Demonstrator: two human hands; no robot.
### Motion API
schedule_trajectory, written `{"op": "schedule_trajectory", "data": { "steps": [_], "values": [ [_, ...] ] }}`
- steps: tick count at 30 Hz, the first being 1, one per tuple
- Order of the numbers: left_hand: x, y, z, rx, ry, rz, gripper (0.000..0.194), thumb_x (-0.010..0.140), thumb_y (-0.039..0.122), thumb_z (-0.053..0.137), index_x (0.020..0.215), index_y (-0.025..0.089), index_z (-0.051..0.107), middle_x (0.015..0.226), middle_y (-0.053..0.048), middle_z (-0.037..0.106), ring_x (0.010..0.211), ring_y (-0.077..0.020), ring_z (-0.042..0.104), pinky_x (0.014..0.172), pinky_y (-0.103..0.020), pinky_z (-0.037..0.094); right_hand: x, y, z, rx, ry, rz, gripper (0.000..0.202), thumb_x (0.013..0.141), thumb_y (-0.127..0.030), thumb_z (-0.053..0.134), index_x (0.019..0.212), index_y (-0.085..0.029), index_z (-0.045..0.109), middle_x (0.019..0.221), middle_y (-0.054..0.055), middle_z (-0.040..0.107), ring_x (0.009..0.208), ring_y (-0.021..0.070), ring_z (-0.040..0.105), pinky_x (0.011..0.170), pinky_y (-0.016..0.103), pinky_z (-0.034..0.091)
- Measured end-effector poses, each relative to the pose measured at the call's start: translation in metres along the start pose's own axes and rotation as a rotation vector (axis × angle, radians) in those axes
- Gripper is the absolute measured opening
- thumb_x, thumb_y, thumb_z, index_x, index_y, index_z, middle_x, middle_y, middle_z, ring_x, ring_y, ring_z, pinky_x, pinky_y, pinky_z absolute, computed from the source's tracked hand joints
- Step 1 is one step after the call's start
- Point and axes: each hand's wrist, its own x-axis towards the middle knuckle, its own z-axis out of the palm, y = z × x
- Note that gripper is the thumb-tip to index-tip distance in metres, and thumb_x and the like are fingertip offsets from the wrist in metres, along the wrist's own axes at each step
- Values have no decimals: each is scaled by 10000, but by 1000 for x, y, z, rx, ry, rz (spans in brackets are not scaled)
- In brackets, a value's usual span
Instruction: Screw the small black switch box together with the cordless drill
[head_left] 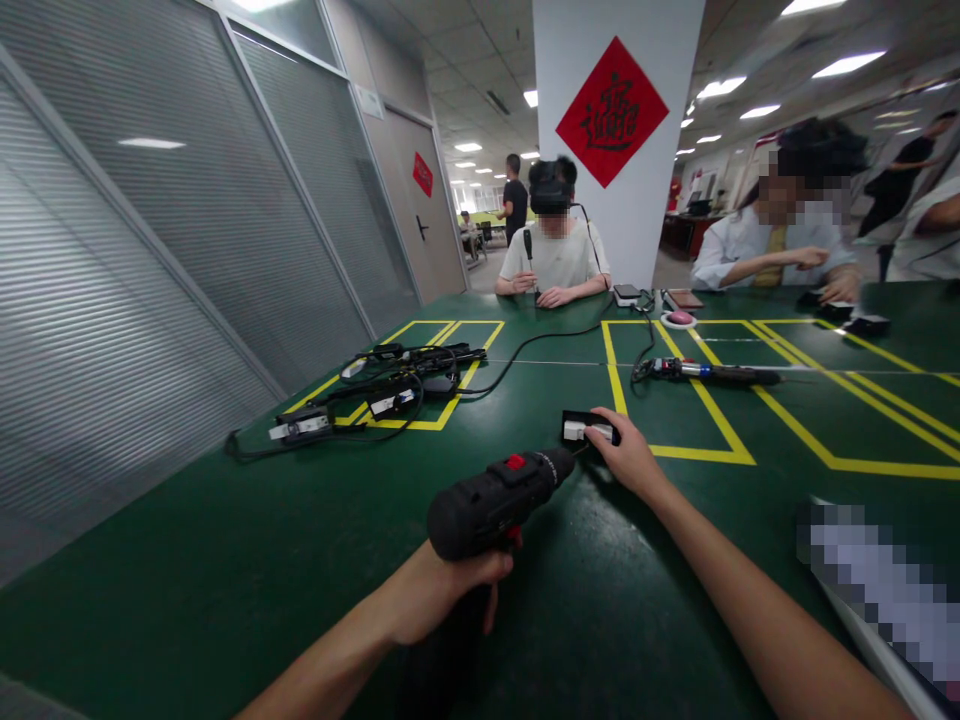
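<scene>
My left hand is wrapped round the grip of a black cordless drill with red buttons. Its chuck points away to the right, and a thin bit reaches toward a small black block with a white front. Whether the bit touches the block I cannot tell. The fingers of my right hand are closed on the block's right part, holding it at the table; they cover some of its white face.
Tangled black cables and adapters lie on the green table at left. A slim corded tool lies at right, beyond it a pink round item. A co-worker opposite holds a screwdriver; another person sits at right.
</scene>
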Motion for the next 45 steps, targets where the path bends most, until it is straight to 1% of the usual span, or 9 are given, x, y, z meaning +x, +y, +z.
{"op": "schedule_trajectory", "data": {
  "steps": [6, 13, 18, 24, 29, 33, 38, 42, 45],
  "values": [
    [0, 3, 1, -2, 12, 25, 296, 801, 317, 584, 1042, 145, 578, 617, 13, 604, 506, -140, 565, 556, -265, 424, -1, -1, 0, -2, 0, 10, 410, 845, -429, 578, 1179, -194, 620, 1139, 98, 633, 1061, 244, 588, 960, 395, 438],
    [6, -4, -1, -47, -28, 37, 305, 815, 309, 563, 1074, 148, 552, 677, 6, 618, 457, -108, 533, 507, -236, 376, -2, -3, -1, -5, -4, 17, 405, 848, -422, 574, 1182, -197, 614, 1146, 98, 628, 1067, 244, 583, 966, 395, 435],
    [7, -5, -2, -75, -44, 30, 312, 808, 325, 566, 1067, 152, 543, 612, 21, 598, 458, -118, 537, 507, -234, 391, -2, -3, -1, -5, -3, 14, 392, 846, -428, 568, 1171, -216, 620, 1137, 85, 632, 1059, 247, 586, 956, 400, 439],
    [6, -2, 2, -40, 14, 7, 288, 799, 331, 578, 1024, 152, 560, 569, 22, 595, 456, -131, 537, 495, -242, 405, -1, -4, -1, -14, -4, 11, 397, 846, -431, 568, 1169, -207, 625, 1120, 90, 634, 1044, 246, 591, 951, 400, 442],
    [4, 1, 5, 8, 39, -16, 225, 788, 355, 588, 903, 162, 592, 537, 23, 575, 478, -137, 529, 517, -256, 425, 0, -5, -1, -16, -7, 11, 398, 841, -432, 568, 1166, -210, 622, 1139, 92, 630, 1057, 248, 589, 963, 403, 437],
    [3, 5, 6, -38, 23, 42, 230, 759, 336, 621, 923, 179, 583, 623, 23, 584, 513, -136, 540, 536, -265, 450, 0, -5, -1, -21, -12, 18, 399, 846, -436, 565, 1171, -211, 619, 1135, 87, 627, 1056, 245, 590, 962, 400, 439],
    [4, 5, 5, -63, 2, 78, 254, 754, 320, 629, 935, 145, 598, 700, -7, 601, 529, -125, 542, 545, -259, 452, -1, -6, -1, -30, -31, 30, 404, 857, -436, 552, 1190, -215, 610, 1147, 89, 620, 1062, 247, 587, 961, 400, 442],
    [6, 2, 5, -71, -14, 63, 250, 761, 340, 630, 904, 135, 610, 734, -20, 609, 531, -117, 540, 522, -246, 442, 0, -6, -2, -33, -43, 32, 408, 857, -421, 549, 1198, -206, 609, 1163, 94, 615, 1081, 249, 582, 975, 400, 434],
    [6, 2, 5, -56, 12, 37, 247, 770, 340, 625, 906, 135, 610, 777, -29, 620, 523, -114, 551, 515, -250, 444, 0, -7, -5, -30, -56, 31, 409, 853, -405, 552, 1203, -202, 608, 1168, 94, 613, 1093, 247, 578, 984, 396, 427]
  ]
}}
